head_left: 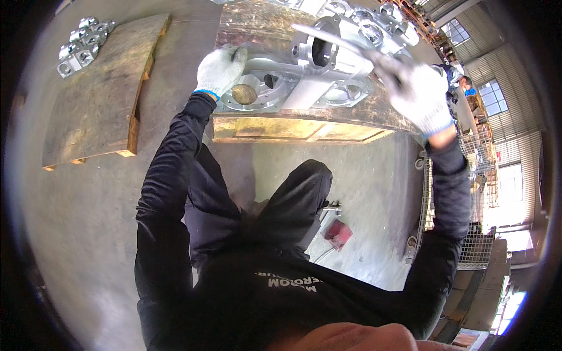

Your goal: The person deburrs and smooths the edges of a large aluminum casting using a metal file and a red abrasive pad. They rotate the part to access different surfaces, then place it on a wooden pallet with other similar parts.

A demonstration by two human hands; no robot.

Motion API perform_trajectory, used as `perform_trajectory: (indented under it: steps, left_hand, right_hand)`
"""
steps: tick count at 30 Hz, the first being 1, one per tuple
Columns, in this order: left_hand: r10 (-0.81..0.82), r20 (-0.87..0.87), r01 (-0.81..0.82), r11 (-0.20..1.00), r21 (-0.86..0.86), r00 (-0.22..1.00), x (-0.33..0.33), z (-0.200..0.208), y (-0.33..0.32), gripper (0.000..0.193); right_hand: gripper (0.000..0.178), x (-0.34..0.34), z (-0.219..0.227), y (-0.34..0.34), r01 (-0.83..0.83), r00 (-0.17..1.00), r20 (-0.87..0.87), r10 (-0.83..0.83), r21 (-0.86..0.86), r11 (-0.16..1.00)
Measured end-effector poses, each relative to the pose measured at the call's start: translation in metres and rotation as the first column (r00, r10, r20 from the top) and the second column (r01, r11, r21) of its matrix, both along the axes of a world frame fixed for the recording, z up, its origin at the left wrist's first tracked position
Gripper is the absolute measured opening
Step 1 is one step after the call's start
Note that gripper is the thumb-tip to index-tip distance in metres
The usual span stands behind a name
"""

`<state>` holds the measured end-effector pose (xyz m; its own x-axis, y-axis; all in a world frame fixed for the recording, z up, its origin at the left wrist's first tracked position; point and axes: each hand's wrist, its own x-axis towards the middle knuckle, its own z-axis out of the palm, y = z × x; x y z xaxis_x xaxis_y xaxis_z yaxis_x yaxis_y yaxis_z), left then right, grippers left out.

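Observation:
A large silvery metal casting [310,93] with round flanged openings lies on a wooden bench top, close to its front edge. My left hand [221,71], in a white knit glove with a blue cuff edge, is closed on the rim of the casting's left ring. My right hand [418,96], gloved the same way and blurred by motion, grips a long thin file-like tool [328,36]. The tool's pale tip points left, across the upright round opening of the casting. Whether its blade touches the metal I cannot tell.
More silvery castings [374,29] crowd the far side of the wooden bench [252,26]. At left, a low wooden pallet [99,96] carries several castings [82,50]. A red object [338,235] with a cable is on the floor. Wire mesh cages [477,245] and a person [462,82] are at right.

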<state>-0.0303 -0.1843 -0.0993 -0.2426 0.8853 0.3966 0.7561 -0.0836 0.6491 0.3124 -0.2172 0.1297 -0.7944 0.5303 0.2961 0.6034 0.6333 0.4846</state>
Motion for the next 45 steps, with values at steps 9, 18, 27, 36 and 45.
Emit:
perform_trajectory:
  steps: [9,18,27,36,45]
  left_hand:
    - [0.044,-0.02,-0.043,0.999,0.028,0.999,0.003,-0.002,0.005,0.047]
    - [0.055,-0.06,-0.051,0.996,0.067,0.997,0.003,0.001,-0.001,0.049]
    - [0.092,-0.051,-0.084,0.987,0.139,0.994,0.003,-0.002,0.001,0.047]
    - [0.053,-0.046,-0.051,0.997,0.056,0.998,0.004,-0.001,0.0,0.048]
    - [0.036,-0.054,-0.033,0.998,0.054,0.998,-0.003,0.0,-0.004,0.064]
  right_hand:
    - [0.034,-0.014,0.018,0.039,0.039,0.996,0.074,-0.045,0.081,0.996]
    - [0.036,-0.042,0.062,0.044,0.338,0.941,0.156,-0.3,-0.374,0.864]
    - [0.037,-0.06,0.084,0.039,0.134,0.987,0.147,-0.072,-0.474,0.87]
    - [0.036,-0.038,0.044,0.018,0.192,0.98,0.115,-0.165,-0.299,0.935]
    - [0.031,-0.023,0.009,-0.024,0.143,0.987,0.102,-0.127,-0.171,0.975]
